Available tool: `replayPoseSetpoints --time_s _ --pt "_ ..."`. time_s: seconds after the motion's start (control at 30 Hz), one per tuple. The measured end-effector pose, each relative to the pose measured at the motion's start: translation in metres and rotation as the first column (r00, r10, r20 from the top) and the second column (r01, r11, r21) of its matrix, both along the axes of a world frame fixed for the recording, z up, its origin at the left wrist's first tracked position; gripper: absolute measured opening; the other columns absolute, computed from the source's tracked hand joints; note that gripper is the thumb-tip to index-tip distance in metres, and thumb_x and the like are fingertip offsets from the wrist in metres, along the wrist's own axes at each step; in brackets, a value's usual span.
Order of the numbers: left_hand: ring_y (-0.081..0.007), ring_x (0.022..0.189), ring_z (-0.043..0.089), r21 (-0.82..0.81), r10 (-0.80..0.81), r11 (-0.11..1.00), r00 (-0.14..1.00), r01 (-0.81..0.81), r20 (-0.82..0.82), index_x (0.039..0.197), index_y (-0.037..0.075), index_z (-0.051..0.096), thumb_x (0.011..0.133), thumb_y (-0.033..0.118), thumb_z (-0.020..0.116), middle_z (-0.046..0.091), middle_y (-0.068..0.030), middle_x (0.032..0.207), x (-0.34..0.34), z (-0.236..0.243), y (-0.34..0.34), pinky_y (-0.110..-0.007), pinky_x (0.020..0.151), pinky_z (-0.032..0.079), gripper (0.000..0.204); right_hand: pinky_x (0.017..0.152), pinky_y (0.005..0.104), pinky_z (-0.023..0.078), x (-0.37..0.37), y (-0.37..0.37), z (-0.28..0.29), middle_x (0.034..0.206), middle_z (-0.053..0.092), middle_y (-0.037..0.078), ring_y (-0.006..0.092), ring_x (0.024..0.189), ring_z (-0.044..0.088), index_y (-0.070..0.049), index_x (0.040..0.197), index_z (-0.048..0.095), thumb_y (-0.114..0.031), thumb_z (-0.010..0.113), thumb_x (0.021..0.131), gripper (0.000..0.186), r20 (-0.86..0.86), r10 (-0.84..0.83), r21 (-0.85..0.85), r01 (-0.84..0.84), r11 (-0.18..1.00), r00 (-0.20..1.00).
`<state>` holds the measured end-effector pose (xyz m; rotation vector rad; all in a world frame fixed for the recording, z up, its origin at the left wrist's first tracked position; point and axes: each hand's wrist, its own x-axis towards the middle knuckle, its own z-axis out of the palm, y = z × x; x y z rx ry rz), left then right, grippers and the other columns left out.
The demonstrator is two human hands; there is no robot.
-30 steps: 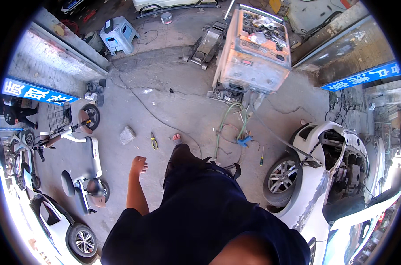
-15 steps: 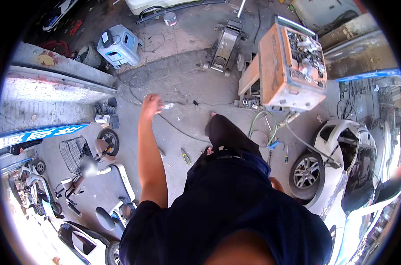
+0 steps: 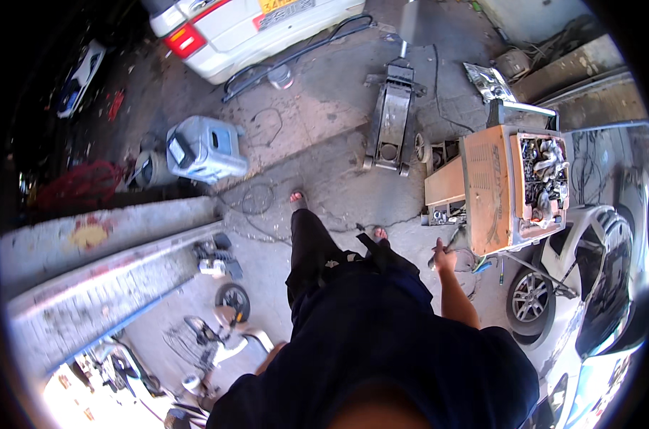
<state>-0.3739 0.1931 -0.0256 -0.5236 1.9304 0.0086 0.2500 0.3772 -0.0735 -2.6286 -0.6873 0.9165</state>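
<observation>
My right hand (image 3: 444,256) hangs low at my right side, closed. A small dark grey thing shows beside its fingers, too small to name. Closest to it is the orange-sided cart (image 3: 485,189), whose top tray holds several metal parts (image 3: 546,161). A thin hose (image 3: 466,261) lies on the floor just beyond the hand. Only a bit of my left arm (image 3: 270,356) shows beside my body; the left hand is hidden. My feet are in stride, the left foot (image 3: 297,196) ahead of the right foot (image 3: 380,233).
A floor jack (image 3: 392,118) stands ahead, left of the cart. Farther left is a grey-blue boxy machine (image 3: 209,149), with a cable (image 3: 259,199) on the floor near it. A white van (image 3: 231,36) stands at the back. At right is a white car with an alloy wheel (image 3: 530,302); a scooter (image 3: 228,343) stands at left.
I have stepped forward, so the cart, jack and machine sit lower in view and more of the van shows. My left arm has swung back out of sight; my right hand has come into view.
</observation>
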Motion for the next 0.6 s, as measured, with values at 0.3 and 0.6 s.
replayPoseSetpoints --time_s 0.3,0.6 --pt "-0.019 0.055 0.055 0.132 -0.758 0.646 0.613 0.752 0.223 0.093 0.013 0.056 0.094 0.032 0.045 0.053 -0.0036 0.066 -0.14 -0.04 0.451 -0.038 0.048 0.044 0.022 0.072 0.0375 0.052 -0.133 0.158 0.101 0.067 0.068 0.011 0.0222 0.071 0.068 -0.001 0.08 0.073 -0.051 0.058 0.088 0.053 0.052 -0.173 -0.138 0.178 0.974 0.984" --pt "-0.0214 0.068 0.063 0.633 -0.558 0.276 0.657 0.723 -0.507 0.102 0.008 0.056 0.088 0.03 0.055 0.061 -0.0094 0.084 -0.065 0.054 0.9 -0.038 0.054 0.049 0.025 0.037 0.03 0.033 -0.21 0.187 0.072 0.048 0.037 0.0 0.012 0.038 0.039 -0.008 0.064 0.046 -0.023 0.061 0.093 0.036 -0.538 -0.787 0.297 0.942 0.16 0.303"
